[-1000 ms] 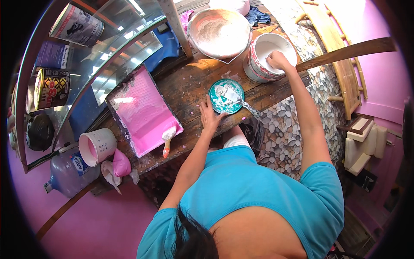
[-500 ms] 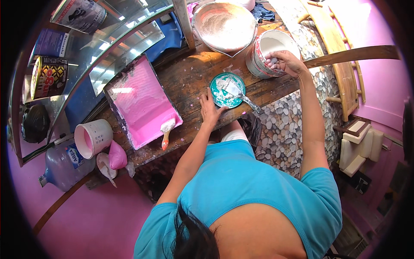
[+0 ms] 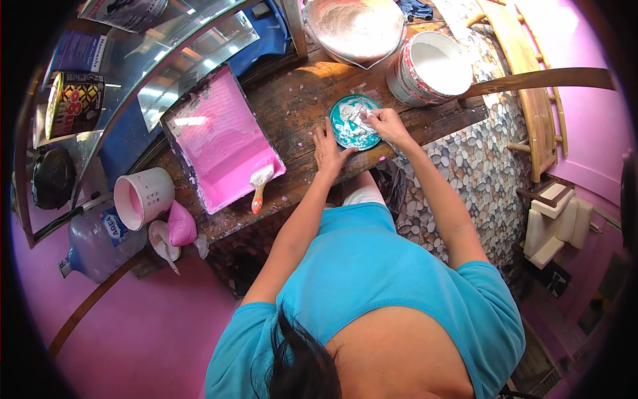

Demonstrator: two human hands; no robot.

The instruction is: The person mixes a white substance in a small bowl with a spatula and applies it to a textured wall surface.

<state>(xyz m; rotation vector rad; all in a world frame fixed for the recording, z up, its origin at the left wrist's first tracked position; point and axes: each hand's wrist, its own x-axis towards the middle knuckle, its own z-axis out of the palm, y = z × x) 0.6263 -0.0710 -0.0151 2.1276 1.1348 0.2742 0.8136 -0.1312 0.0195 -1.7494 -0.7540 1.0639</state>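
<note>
A round green lid (image 3: 347, 141) smeared with white paste lies on the dark wooden table. My left hand (image 3: 327, 154) braces its near left rim, thumb and forefinger spread along the edge and holding it. Over the lid's right side, my right hand (image 3: 391, 126) has its fingertips pinched together at the paste. Whatever sits in the pinch is too small or too hidden to make out. The putty knife that lay on this lid is mostly covered by the right hand. Just beyond that hand stands a white bucket (image 3: 407, 81) with red streaks.
A black-edged paint tray (image 3: 226, 143) of pink paint lies to the left, a brush (image 3: 260, 183) on its near corner. A basin of pale powder (image 3: 355, 30) stands at the back. A pink-lined tub (image 3: 149, 196) and a water jug (image 3: 100, 249) are at lower left.
My right hand has come from above the white bucket down and left to the lid, fingers still pinched. The left hand stays at the rim. The whole view has shifted slightly.
</note>
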